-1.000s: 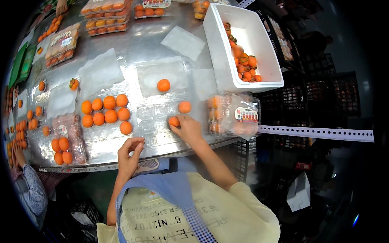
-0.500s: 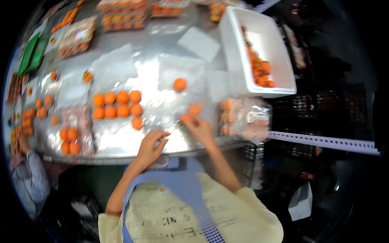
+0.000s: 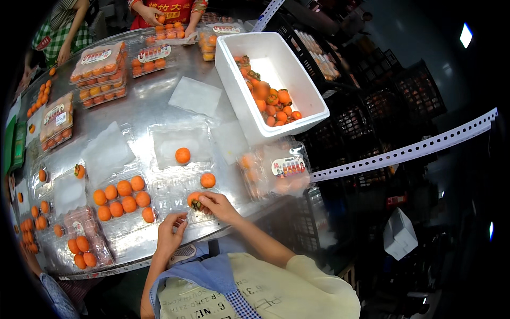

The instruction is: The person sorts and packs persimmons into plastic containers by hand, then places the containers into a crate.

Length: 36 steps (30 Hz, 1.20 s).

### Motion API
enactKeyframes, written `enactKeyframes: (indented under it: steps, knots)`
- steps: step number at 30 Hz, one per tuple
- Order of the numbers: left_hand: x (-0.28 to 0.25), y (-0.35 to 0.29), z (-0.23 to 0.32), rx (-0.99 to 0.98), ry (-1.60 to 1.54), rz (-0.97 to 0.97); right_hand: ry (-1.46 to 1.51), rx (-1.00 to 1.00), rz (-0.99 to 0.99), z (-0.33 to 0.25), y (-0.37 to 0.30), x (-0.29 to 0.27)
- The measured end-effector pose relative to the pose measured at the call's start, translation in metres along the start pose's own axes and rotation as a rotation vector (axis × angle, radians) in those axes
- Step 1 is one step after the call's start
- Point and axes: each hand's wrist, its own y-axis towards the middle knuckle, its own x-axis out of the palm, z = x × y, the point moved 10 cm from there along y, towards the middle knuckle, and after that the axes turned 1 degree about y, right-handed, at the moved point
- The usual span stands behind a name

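My right hand grips an orange persimmon with a green-brown calyx, just above the near edge of the metal table. Nearby, my left hand is empty, thumb and fingers loosely bent and apart. Two loose persimmons lie beyond my right hand: one persimmon close by, another persimmon farther off on an open clear plastic tray. To the left, several persimmons stand in rows in a second clear tray.
A white foam box partly filled with persimmons stands at the back right. Below it sits a closed clear pack. Stacked packs stand at the far left. Co-workers' hands handle fruit across the metal table.
The view has swung right, shifting the table leftward and bringing co-workers at the back into view. My right hand still grips a persimmon, and my left hand stays empty.
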Motion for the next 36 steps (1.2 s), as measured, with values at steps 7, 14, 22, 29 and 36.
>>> enactKeyframes:
  steps: [7, 14, 22, 29, 36]
  knots:
    - [-0.015, -0.010, 0.019, 0.108, -0.286, 0.001, -0.016, 0.110, -0.111, 0.013, -0.004, 0.044]
    - [-0.021, -0.012, 0.040, 0.070, -0.299, 0.007, 0.014, 0.071, -0.174, -0.011, -0.024, 0.054]
    - [-0.033, -0.020, 0.028, 0.053, -0.458, 0.151, -0.271, -0.264, 0.017, -0.069, -0.031, 0.051]
    - [-0.016, -0.023, 0.010, -0.106, -0.696, 0.060, -0.254, -0.460, -0.061, -0.103, -0.038, 0.063]
    - [-0.005, -0.025, -0.002, -0.127, -0.737, -0.006, -0.091, -0.319, -0.124, -0.081, -0.029, 0.063]
